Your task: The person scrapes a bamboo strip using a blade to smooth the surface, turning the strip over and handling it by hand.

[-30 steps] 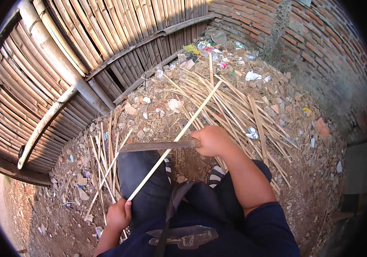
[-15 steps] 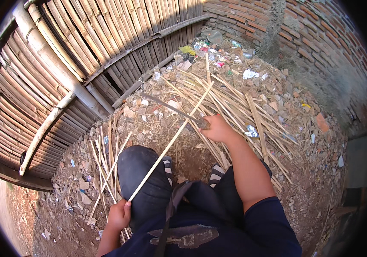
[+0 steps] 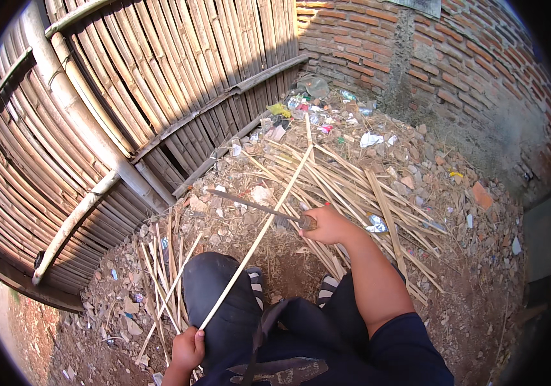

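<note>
While the person squatted over the dirt, notes ran left to right, all placed against the bamboo strip.

fence: bamboo fence [image 3: 95,128] stood left of the strip; round poles and flat slats, dry, ridged, grey-brown.
left hand: left hand [image 3: 188,349] was fisted around the strip's near end, low by the knee.
bamboo strip: bamboo strip [image 3: 256,239] ran from that fist up and away, its far tip over the pile; long, thin, pale, smooth-faced.
handling: judged light, stiff along its length but springy, likely splintery at the edges; best held near the end, as it was.
knife: knife [image 3: 256,208] had a dark, dull, narrow metal blade lying across the strip about midway, touching or just over it, cannot tell.
right hand: right hand [image 3: 327,224] was wrapped tight around the knife handle, just right of the strip.
pile: split bamboo pile [image 3: 365,193] lay right of the strip; loose, crossed, pale.
wall: brick wall [image 3: 430,58] rose beyond the pile; rough, red.
</note>
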